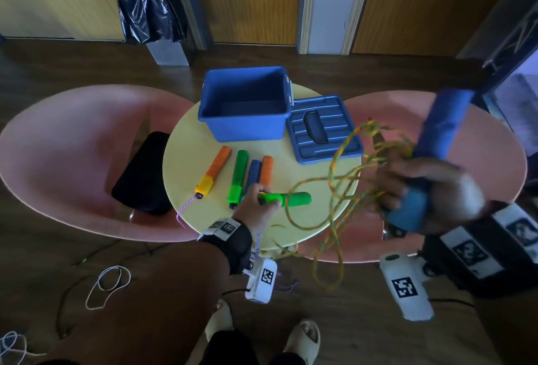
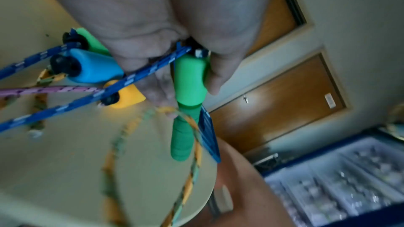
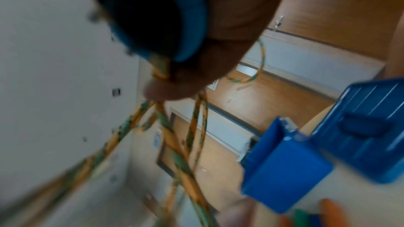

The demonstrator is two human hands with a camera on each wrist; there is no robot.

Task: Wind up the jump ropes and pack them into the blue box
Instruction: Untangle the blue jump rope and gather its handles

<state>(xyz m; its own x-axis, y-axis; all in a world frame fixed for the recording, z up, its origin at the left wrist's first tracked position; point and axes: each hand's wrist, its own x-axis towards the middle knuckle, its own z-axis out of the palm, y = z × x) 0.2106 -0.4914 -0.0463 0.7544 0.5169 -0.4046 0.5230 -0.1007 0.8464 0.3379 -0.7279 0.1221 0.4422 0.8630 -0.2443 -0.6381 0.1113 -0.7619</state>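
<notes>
Right hand grip: fingers wrapped tight round a blue handle, held up off the desk, with several loops of orange-green rope bunched in the same fist; more rope hangs slack past the desk edge

Left hand grip: closed round a green handle lying on the desk, near edge

Four more handles sit in a row mid-desk: orange one, green, blue, orange. Blue box at back, open, nothing visible in it; lid just right of it

Handling call: rope looks light, limp, tangle-prone, so it won't hold a coil unless pinched. Handles are stiff with what looks like foam sleeves, best place to hold. Take the handles, wind rope round them, keep tension or loops spill
</notes>
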